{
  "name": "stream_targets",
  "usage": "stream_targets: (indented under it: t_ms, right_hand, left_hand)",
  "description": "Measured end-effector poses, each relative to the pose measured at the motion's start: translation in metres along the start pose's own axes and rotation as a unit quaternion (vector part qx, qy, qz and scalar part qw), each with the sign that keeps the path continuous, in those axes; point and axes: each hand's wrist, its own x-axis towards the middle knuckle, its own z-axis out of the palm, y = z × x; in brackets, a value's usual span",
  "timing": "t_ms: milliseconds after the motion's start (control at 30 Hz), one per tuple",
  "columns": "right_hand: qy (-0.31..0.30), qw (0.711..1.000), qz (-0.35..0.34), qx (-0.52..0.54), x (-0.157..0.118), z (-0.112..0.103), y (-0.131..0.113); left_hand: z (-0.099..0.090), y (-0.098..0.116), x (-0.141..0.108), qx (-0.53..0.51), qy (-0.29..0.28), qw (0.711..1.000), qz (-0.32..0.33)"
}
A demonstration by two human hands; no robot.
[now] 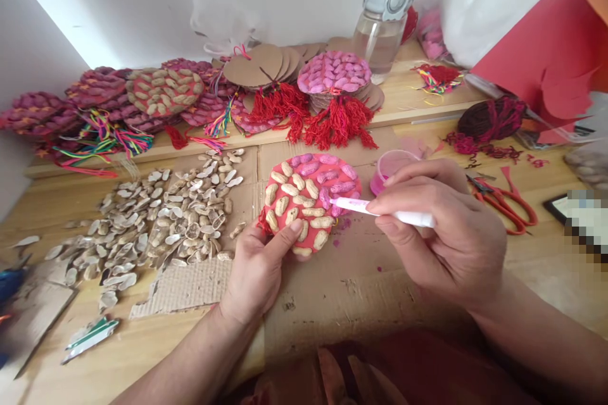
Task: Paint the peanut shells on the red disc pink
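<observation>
My left hand (259,259) grips the lower left edge of a round red disc (300,199) covered with glued peanut shells, its thumb pressed on the front. Shells on the upper right of the disc are pink; those on the left and bottom are plain tan. Between the thumb and fingers of my right hand (437,228) is a white marker (403,215), its pink tip touching a shell right of the disc's middle. Behind my right fingers stands a small clear cup (392,164) with pink liquid, partly hidden.
Loose peanut shells (185,215) cover cardboard on the left. Finished shell discs (166,90), red tassels (337,123) and a water bottle (380,31) line the back ledge. Orange-handled scissors (506,202), dark yarn (491,123) and a phone-like device (582,221) lie on the right.
</observation>
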Motion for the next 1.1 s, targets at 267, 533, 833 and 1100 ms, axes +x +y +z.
stream_targets:
  t_ms: [267,533,833,1100]
  right_hand:
    - [-0.017,1.000,-0.011,0.009,0.001,0.000,0.001]
    - [-0.020,1.000,0.001,0.024,0.000,0.001,0.003]
    - [0.111,0.987,0.068,-0.095,0.002,-0.009,0.018]
    - [0.129,0.971,0.140,-0.144,0.004,-0.018,0.039]
  left_hand:
    - [0.002,0.006,0.001,0.005,0.031,0.999,-0.016]
    - [0.001,0.005,0.000,0.002,0.028,0.999,-0.019]
    - [0.005,0.005,0.000,-0.013,0.030,0.999,-0.002]
    - [0.003,0.003,0.000,0.002,0.031,1.000,0.004]
